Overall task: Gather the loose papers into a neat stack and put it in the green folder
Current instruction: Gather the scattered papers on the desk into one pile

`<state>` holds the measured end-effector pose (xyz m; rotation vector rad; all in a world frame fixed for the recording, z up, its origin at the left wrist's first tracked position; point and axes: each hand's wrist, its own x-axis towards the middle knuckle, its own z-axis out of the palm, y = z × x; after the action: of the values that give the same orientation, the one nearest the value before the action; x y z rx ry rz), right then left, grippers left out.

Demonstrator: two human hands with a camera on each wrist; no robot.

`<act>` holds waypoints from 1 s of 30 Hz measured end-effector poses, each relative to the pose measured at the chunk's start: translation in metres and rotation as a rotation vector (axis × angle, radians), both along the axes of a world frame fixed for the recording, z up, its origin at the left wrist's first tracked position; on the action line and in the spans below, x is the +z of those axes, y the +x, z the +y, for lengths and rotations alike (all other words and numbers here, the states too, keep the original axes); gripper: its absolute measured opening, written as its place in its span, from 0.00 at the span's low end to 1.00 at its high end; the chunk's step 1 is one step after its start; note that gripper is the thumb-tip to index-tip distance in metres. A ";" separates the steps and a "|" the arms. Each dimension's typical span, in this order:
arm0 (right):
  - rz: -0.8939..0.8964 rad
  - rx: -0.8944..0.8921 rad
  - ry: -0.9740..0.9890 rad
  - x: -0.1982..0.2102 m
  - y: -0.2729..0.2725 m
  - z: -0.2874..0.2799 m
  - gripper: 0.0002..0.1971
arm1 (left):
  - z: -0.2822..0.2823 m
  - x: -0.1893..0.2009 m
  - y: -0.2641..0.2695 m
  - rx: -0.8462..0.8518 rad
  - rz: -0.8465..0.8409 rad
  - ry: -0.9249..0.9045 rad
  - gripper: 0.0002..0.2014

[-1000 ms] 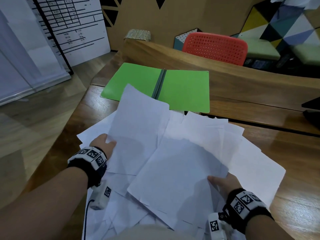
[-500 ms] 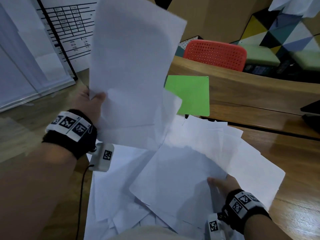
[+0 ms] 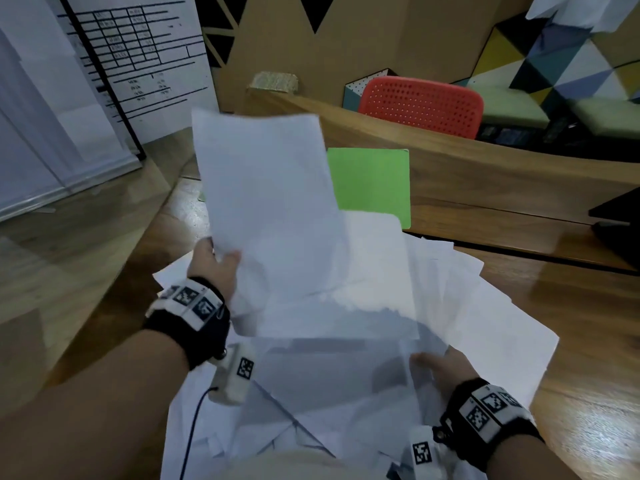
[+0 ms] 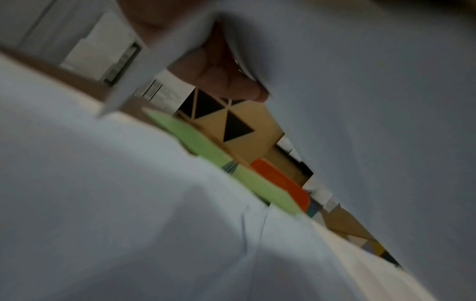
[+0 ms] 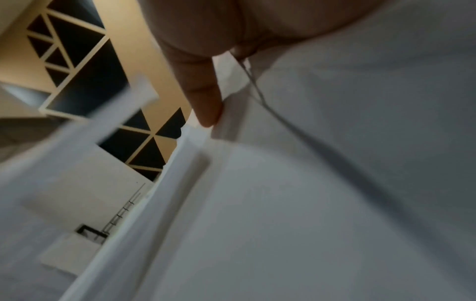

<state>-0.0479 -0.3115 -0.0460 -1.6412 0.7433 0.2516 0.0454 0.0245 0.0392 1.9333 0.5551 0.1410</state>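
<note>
Nearest the camera, a loose heap of white papers (image 3: 485, 323) is spread over the wooden table (image 3: 571, 341); the sheets overlap too much to be counted. The right hand (image 3: 438, 370) is seen at the near right edge of the heap, thumb on top of one sheet (image 3: 329, 372) and fingers hidden beneath it; the right wrist view shows a finger (image 5: 206, 106) laid straight along paper edges, so a pinch is indicated. The left hand (image 3: 214, 268) is raised above the heap, and a small sheaf of sheets (image 3: 270, 209) is gripped at its lower left corner, thumb in front. At least two sheets are made out in it. Beyond, one green folder (image 3: 374, 181) lies open on the table, its left half screened by the sheaf. One red chair (image 3: 420, 105) stands behind the table's far rail.
</note>
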 end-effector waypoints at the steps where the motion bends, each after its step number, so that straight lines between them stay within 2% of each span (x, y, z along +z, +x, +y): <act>1: -0.016 -0.020 0.074 0.001 -0.002 0.003 0.08 | -0.004 -0.012 -0.006 0.012 0.060 -0.019 0.18; 4: -0.052 -0.015 0.238 0.001 -0.006 0.012 0.19 | -0.012 -0.046 -0.021 0.055 0.245 -0.086 0.21; 5: -0.054 -0.018 0.239 0.001 -0.007 0.013 0.19 | -0.014 -0.054 -0.026 0.032 0.286 -0.117 0.21; 7: -0.053 -0.041 0.196 -0.004 -0.006 0.014 0.13 | -0.013 -0.071 -0.029 -0.056 0.380 -0.149 0.25; 9: -0.045 -0.015 0.107 -0.007 -0.003 0.011 0.09 | -0.005 -0.087 -0.028 -0.164 0.436 -0.089 0.32; 10: -0.049 0.016 0.056 -0.006 -0.003 0.009 0.09 | -0.001 -0.086 -0.027 -0.211 0.444 -0.072 0.31; 12: -0.037 0.063 -0.030 -0.005 -0.002 0.003 0.11 | 0.001 -0.068 -0.027 -0.207 0.419 -0.094 0.21; 14: -0.016 0.139 -0.099 -0.004 -0.001 0.000 0.14 | 0.006 -0.057 -0.022 -0.177 0.390 -0.146 0.22; 16: 0.012 0.196 -0.115 -0.003 -0.001 -0.002 0.23 | 0.011 -0.050 -0.015 -0.185 0.382 -0.142 0.22; 17: 0.027 0.220 -0.121 -0.003 0.000 -0.004 0.28 | 0.015 -0.050 -0.011 -0.201 0.380 -0.103 0.20; 18: 0.033 0.240 -0.127 -0.003 0.001 -0.005 0.30 | 0.016 -0.050 -0.009 -0.225 0.360 -0.053 0.16; 21: 0.042 0.266 -0.188 0.004 0.002 -0.009 0.16 | 0.019 -0.046 -0.001 -0.302 0.309 0.081 0.10; 27: 0.063 0.331 -0.227 0.005 0.002 -0.011 0.10 | 0.014 -0.045 0.010 -0.480 0.417 0.292 0.21; 29: 0.059 0.351 -0.238 0.011 0.001 -0.008 0.02 | 0.005 -0.045 0.012 -0.553 0.481 0.394 0.25; 30: 0.047 0.355 -0.243 0.012 0.001 -0.008 0.04 | 0.002 -0.045 0.013 -0.598 0.495 0.445 0.25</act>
<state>-0.0465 -0.3197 -0.0337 -2.0034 0.5282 0.4679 0.0579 0.0267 -0.0062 2.5025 0.2441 -0.6603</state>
